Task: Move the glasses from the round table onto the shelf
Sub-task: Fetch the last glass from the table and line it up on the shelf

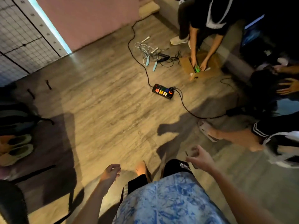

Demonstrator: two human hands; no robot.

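Hanging loose over the wood floor (100,110), your left hand (111,172) has curled fingers and holds nothing. Your right hand (199,157) is half spread, blurred, also empty. One bare foot (141,168) shows between them. Ahead lies a black power strip (163,91) with its cable. Beyond it another person reaches into a cardboard box (200,65). Shoes (16,147) sit far left. Glasses, round table, shelf: none in view.
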